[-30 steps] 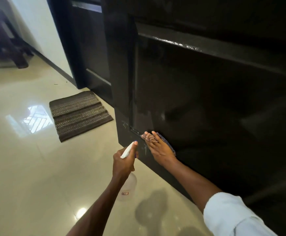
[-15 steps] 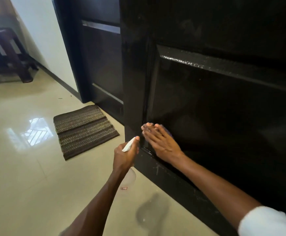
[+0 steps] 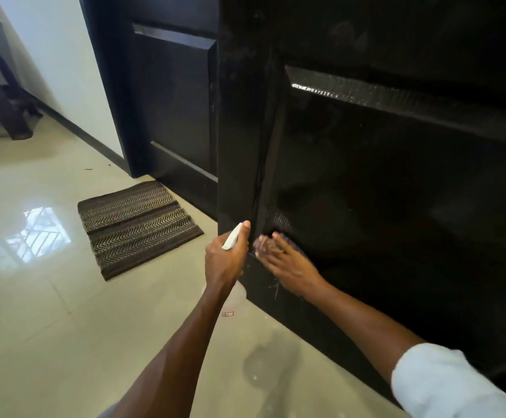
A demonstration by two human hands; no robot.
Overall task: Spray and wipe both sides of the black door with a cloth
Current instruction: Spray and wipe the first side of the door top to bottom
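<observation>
Black door [image 3: 396,182] stood open, edge-on, lower panel faced. Cloth [image 3: 298,250] pressed flat under right hand [image 3: 288,267], fingers spread to cover corner groove. Spray bottle [image 3: 235,292] gripped by left hand [image 3: 226,260], fingers closed round neck, kept beside for re-wetting.

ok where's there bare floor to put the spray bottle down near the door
The tiled floor is bare left of the left hand, between the doormat and the near edge of the view. A narrower bare strip runs along the door's bottom edge. It is crowded where both hands meet, the right hand pressing the cloth there.
</observation>
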